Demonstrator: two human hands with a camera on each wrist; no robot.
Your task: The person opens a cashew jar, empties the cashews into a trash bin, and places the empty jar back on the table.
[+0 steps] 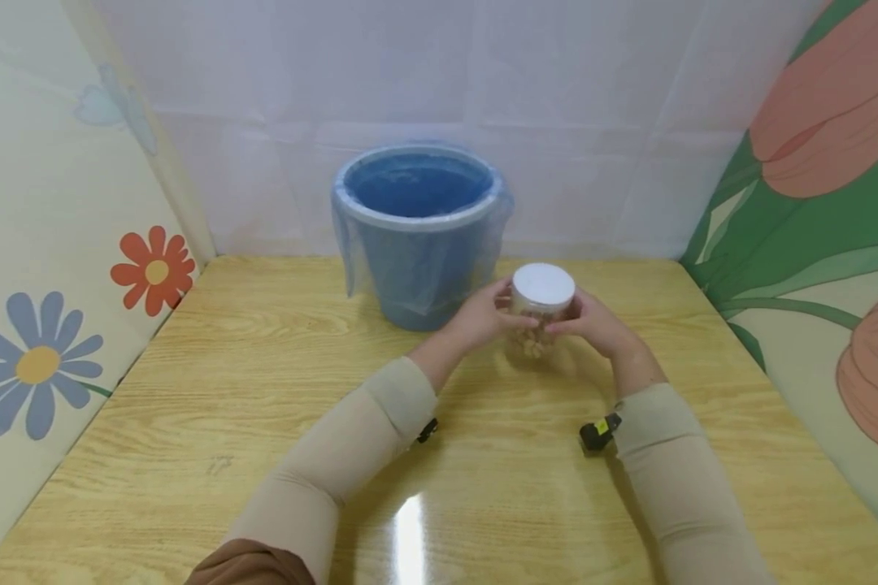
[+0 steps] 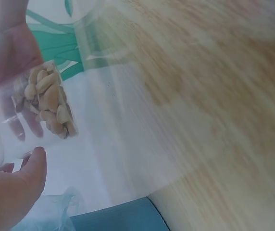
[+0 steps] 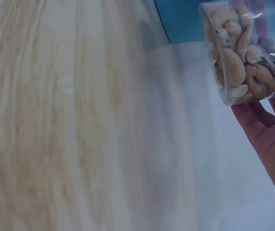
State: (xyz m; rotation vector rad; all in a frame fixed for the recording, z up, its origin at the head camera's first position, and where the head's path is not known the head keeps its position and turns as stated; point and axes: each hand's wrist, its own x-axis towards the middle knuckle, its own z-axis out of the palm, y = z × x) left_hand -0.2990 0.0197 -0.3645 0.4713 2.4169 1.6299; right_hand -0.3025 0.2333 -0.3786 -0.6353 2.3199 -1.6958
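Note:
A clear jar (image 1: 540,314) with a white lid (image 1: 544,283) is held upright between both hands, apparently a little above the tabletop. Pale brown, cashew-like nuts (image 2: 48,98) fill its lower part; the right wrist view shows the curved nuts (image 3: 243,60) through the clear wall. My left hand (image 1: 481,315) grips the jar's left side, thumb across the front. From the other side my right hand (image 1: 601,325) holds it, with its thumb also in front. Fingers of the right hand (image 3: 271,137) touch the jar's wall in the right wrist view. Some fingertips are hidden behind the jar.
A blue bucket (image 1: 432,268), lined with a thin clear blue bag (image 1: 348,252), stands just behind and left of the jar. Beneath is a wood-grain table (image 1: 278,341). White sheeting (image 1: 593,122) hangs behind it, and flower-patterned panels (image 1: 812,268) flank both sides.

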